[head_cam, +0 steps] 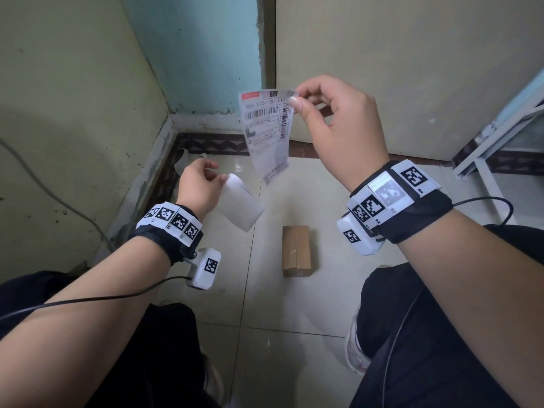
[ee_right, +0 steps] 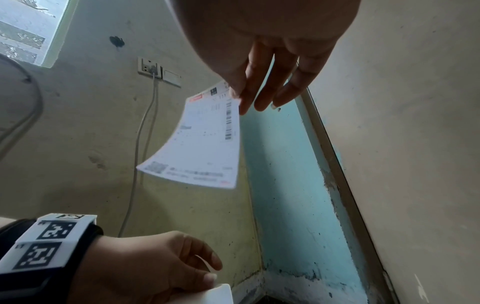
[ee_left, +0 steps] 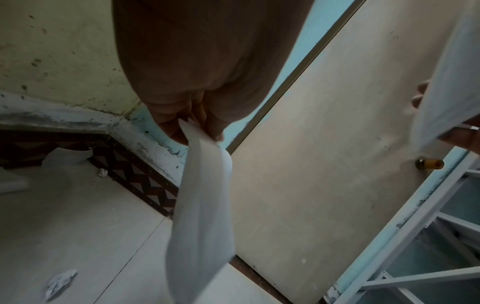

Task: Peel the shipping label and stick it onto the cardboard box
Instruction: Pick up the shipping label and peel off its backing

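White shipping label (head_cam: pixel 266 134) hangs pinched in the right hand (head_cam: pixel 338 125) — left hand (head_cam: pixel 198 184) grips the blank backing sheet (head_cam: pixel 241 201); cardboard box (head_cam: pixel 296 251) at six o'clock below.

Matt cardboard box (head_cam: pixel 296 250), glossy floor tiles (head_cam: pixel 294 304)

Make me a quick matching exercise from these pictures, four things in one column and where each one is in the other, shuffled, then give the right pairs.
Things:
1. shipping label
2. blank backing sheet
3. cardboard box
4. crumpled paper scrap

Places:
A. lying loose on the floor tiles, away from both hands
B. pinched at its top corner by the right hand, hanging in the air
C. standing on the floor between the person's knees
D. held by the left hand, curling downward

Pairs: 1-B, 2-D, 3-C, 4-A
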A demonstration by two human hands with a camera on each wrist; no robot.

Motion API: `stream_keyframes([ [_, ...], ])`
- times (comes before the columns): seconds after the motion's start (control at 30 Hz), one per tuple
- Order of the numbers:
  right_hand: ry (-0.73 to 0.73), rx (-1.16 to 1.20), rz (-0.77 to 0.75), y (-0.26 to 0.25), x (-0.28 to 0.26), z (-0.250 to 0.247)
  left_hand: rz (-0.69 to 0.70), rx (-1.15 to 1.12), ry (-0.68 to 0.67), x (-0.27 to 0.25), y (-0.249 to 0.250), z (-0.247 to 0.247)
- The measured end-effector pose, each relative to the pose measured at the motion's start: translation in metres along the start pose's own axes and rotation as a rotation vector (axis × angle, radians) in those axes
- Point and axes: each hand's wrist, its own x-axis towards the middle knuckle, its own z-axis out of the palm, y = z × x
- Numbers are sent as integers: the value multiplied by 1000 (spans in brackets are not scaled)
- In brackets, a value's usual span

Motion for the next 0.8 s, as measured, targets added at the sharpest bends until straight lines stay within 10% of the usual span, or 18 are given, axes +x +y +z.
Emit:
stream_keyframes([
  [0.8,-220,58,257,30,-10,27,100,463,-298,0,-50,52],
])
